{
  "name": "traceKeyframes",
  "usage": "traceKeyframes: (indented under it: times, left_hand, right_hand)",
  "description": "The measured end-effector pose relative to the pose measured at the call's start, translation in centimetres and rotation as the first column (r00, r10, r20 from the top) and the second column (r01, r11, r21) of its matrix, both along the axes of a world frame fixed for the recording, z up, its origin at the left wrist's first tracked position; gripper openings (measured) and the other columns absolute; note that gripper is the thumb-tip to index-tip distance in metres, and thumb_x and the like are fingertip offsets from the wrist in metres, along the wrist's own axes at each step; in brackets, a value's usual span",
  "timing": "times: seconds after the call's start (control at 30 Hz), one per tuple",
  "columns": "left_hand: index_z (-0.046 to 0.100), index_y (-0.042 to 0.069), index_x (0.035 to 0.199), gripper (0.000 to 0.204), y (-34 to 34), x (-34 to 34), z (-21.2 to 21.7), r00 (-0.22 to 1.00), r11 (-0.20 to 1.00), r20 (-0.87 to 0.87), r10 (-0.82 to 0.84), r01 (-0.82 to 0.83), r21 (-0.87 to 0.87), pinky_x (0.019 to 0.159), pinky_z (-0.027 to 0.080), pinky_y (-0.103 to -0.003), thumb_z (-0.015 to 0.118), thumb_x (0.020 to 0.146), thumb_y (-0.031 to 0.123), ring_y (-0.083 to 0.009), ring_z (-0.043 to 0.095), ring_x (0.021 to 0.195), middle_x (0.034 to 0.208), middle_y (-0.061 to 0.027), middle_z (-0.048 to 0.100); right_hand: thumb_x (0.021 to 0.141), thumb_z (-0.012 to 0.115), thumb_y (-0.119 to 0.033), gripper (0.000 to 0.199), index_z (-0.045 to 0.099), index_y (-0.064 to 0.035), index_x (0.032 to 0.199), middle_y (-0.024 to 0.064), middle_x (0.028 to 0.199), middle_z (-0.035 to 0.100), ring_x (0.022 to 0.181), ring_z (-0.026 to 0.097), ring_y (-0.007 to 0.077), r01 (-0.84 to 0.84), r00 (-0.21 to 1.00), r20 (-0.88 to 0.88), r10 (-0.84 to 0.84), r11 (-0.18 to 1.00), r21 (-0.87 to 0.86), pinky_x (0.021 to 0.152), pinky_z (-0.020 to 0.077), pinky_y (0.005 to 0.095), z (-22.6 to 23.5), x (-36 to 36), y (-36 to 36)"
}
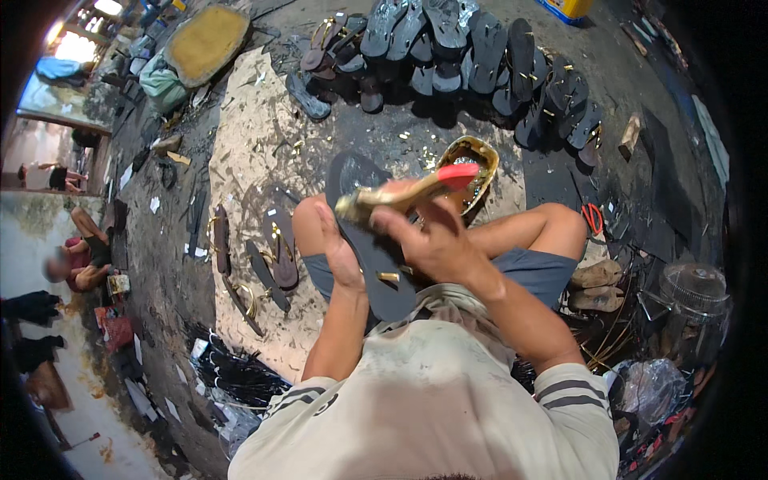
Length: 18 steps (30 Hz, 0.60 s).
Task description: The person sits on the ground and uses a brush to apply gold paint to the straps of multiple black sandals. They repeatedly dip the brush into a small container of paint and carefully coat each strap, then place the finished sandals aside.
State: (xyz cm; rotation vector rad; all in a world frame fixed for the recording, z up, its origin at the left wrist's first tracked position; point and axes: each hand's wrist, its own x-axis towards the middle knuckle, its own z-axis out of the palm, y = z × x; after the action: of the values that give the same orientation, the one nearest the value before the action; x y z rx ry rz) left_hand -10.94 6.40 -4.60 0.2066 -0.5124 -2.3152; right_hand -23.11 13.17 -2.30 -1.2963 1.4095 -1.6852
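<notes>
A dark sandal sole (376,276) lies slantwise over my lap. My left hand (342,252) supports it along its left edge, fingers pointing up and closed against it. A small gold-coloured piece (387,277) sits near the sole's lower end. My right hand (436,248) grips a brush (408,192), its red-ended handle pointing right and its glue-stained end over the upper part of the sole. The brush is slightly smeared by motion. Just beyond it stands a glue-crusted tub (490,166) with shiny contents, partly hidden by the brush.
Rows of dark sandals (484,56) stand at the far side. More soles and gold-strapped sandals (280,248) lie on the stained cardboard (248,120) at left. Red-handled scissors (593,218), shoe lasts (596,286) and a fan (694,290) are at right. Another person (92,252) sits far left.
</notes>
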Motion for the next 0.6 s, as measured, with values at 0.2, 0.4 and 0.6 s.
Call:
traceKeyframes:
  times: [0.2,0.4,0.6]
  left_hand:
    - [0.049,0.004,0.134,0.070,-1.3,-0.5,-1.7,0.998,0.999,0.022,0.052,-0.052,0.009,0.105,0.043,-0.039,0.039,0.097,0.062,-0.0235,0.056,0.117,0.127,-0.0107,0.059]
    - [0.048,0.003,0.135,0.073,-0.5,-1.5,-0.8,0.999,1.000,0.035,0.012,-0.012,0.012,0.101,0.046,-0.040,0.040,0.096,0.064,-0.0235,0.058,0.115,0.128,-0.0126,0.058]
    - [0.033,0.002,0.147,0.083,2.4,3.1,-2.4,0.892,0.950,0.402,-0.205,0.280,-0.138,0.100,0.049,-0.048,0.044,0.093,0.064,-0.0352,0.048,0.130,0.140,-0.0222,0.048]
  right_hand:
    - [0.085,0.070,-0.010,0.027,0.065,-0.0004,0.110,0.0162,0.112,0.061,0.099,0.061,0.0310,0.037,0.993,-0.114,-0.041,0.999,-0.031,0.089,0.0493,0.0360,0.4,-1.2,-1.5]
    - [0.090,0.068,-0.022,0.030,0.064,0.0004,0.110,0.0143,0.095,0.068,0.089,0.067,0.0289,0.177,0.984,-0.005,-0.177,0.984,0.007,0.082,0.0522,0.0365,-1.5,-0.9,0.2]
    - [0.088,0.069,-0.032,0.037,0.070,0.0020,0.101,0.0165,0.088,0.070,0.087,0.068,0.0310,0.273,0.962,-0.124,-0.243,0.879,0.392,0.077,0.0507,0.0379,-6.2,-11.6,0.2]
